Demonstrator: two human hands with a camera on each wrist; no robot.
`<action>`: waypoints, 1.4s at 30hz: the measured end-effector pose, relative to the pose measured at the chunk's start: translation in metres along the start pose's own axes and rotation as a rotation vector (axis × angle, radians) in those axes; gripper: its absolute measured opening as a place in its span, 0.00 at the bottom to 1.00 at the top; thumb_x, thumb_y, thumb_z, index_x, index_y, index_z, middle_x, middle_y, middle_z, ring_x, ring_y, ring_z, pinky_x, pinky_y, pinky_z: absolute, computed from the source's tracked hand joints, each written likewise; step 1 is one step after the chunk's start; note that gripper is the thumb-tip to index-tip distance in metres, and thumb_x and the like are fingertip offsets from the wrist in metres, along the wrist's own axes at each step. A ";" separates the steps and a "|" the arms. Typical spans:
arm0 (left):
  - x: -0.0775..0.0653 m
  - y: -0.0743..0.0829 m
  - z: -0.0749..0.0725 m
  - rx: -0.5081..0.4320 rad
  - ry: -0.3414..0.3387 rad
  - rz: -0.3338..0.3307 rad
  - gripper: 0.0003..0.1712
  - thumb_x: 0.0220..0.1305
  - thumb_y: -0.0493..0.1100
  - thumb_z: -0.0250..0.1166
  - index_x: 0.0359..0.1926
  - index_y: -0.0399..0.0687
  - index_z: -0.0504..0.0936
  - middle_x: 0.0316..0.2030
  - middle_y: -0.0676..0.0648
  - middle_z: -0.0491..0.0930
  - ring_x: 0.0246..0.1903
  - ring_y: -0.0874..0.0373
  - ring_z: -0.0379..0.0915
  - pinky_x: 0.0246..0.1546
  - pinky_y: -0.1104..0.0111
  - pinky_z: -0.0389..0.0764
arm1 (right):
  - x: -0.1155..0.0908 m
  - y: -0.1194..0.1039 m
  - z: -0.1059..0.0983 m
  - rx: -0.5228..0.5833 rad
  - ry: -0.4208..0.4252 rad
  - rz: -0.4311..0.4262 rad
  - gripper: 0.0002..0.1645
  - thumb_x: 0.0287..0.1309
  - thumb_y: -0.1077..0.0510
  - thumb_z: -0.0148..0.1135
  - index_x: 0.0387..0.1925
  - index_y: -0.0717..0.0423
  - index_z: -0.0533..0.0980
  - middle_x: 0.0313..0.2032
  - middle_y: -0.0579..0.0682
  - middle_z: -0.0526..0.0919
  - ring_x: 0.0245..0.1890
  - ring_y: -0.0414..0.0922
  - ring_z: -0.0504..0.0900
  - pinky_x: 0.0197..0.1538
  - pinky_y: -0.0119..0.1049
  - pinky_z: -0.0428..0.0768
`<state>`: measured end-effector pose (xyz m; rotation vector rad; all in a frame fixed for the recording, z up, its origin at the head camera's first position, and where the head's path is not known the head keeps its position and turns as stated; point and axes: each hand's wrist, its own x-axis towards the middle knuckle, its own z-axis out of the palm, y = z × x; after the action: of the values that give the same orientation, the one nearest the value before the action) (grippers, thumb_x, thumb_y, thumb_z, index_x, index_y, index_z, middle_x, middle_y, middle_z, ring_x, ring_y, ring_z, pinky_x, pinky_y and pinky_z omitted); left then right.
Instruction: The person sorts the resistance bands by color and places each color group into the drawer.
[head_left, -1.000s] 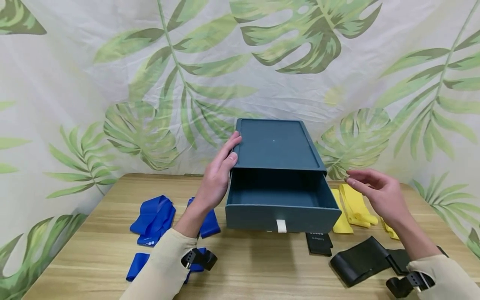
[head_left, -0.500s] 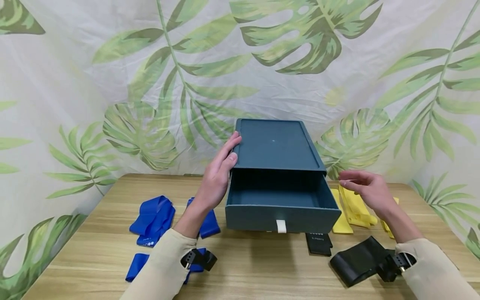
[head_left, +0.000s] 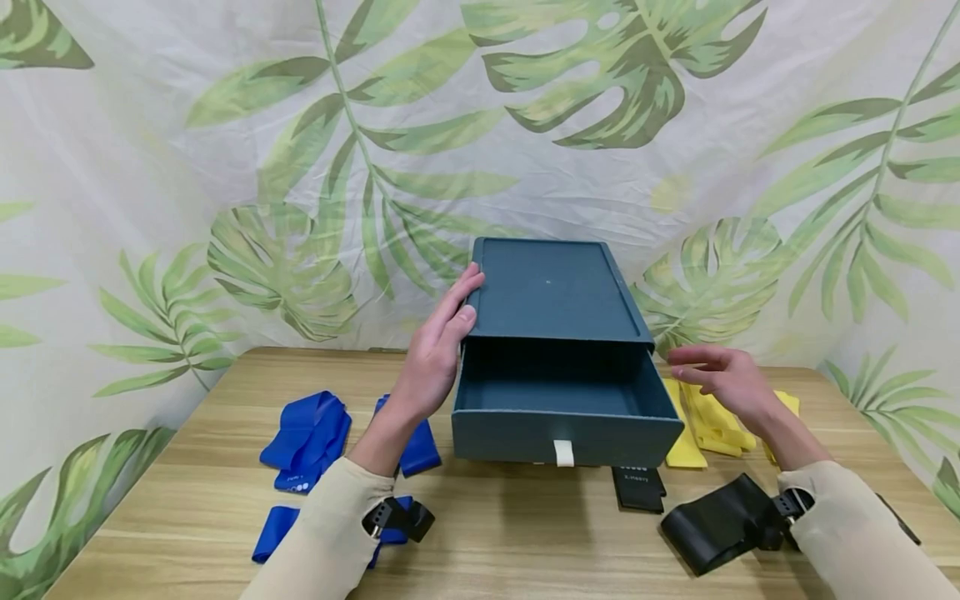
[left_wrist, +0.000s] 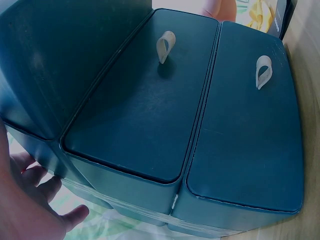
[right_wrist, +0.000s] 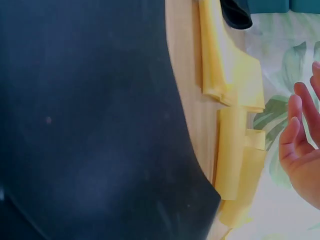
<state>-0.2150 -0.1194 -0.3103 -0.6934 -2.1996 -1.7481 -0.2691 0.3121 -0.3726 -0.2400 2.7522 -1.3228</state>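
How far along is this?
Done: top drawer stands open. In hand: left hand touches the cabinet; empty right hand is near the yellow bands. Remaining, probably: loading; those, the blue bands and black bands lie on the table, none visible in the drawer.

Drawer unit (head_left: 551,292), ctr of head view: looks like dark blue-green plastic, smooth, semi-matt; its fronts (left_wrist: 135,115) in the left wrist view have a soft sheen w/ fine scuffs. Pull tab (head_left: 564,452), lower ctr: matt, cloth-like. Blue bands (head_left: 307,429), lower L: thin, rubbery-looking, smooth, satin. Yellow bands (head_left: 708,421), R: similar sheet, more matt. Black band (head_left: 712,525), lower R: smooth, glossier, w/ highlights. Table (head_left: 187,467), btm: wood-grain, smooth, slight sheen. Backdrop (head_left: 570,187), top: printed cloth, matt, wrinkled. Sleeves (head_left: 322,533), btm L & R: matt cloth.
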 end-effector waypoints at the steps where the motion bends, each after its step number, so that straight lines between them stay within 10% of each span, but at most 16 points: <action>1: 0.000 0.000 0.000 0.000 0.001 0.000 0.31 0.86 0.53 0.43 0.83 0.54 0.60 0.85 0.60 0.52 0.84 0.66 0.44 0.84 0.51 0.53 | 0.002 0.001 0.000 -0.005 -0.008 0.000 0.34 0.76 0.43 0.62 0.71 0.59 0.75 0.69 0.62 0.80 0.51 0.33 0.83 0.53 0.43 0.81; 10: 0.000 0.002 -0.004 -0.008 0.008 0.006 0.31 0.86 0.52 0.43 0.83 0.53 0.60 0.85 0.57 0.52 0.84 0.63 0.44 0.84 0.50 0.52 | 0.014 0.010 0.007 -0.015 -0.059 -0.013 0.30 0.76 0.48 0.63 0.71 0.60 0.76 0.70 0.66 0.78 0.62 0.61 0.83 0.53 0.44 0.82; 23: -0.001 0.001 -0.007 -0.001 0.015 0.001 0.32 0.86 0.52 0.43 0.83 0.53 0.60 0.85 0.58 0.52 0.84 0.66 0.44 0.84 0.52 0.51 | 0.020 0.013 0.020 -0.093 -0.061 0.001 0.25 0.77 0.55 0.61 0.69 0.60 0.78 0.68 0.68 0.79 0.60 0.63 0.83 0.60 0.55 0.85; 42: 0.001 0.002 -0.001 -0.024 -0.005 0.006 0.31 0.86 0.51 0.44 0.83 0.52 0.60 0.85 0.56 0.52 0.85 0.60 0.44 0.84 0.48 0.52 | 0.016 0.020 0.019 -0.185 -0.017 -0.007 0.17 0.71 0.63 0.65 0.58 0.66 0.83 0.58 0.71 0.83 0.45 0.53 0.83 0.42 0.33 0.84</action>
<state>-0.2145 -0.1195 -0.3083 -0.7100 -2.1811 -1.7746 -0.2845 0.3067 -0.4006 -0.2713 2.8628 -1.0617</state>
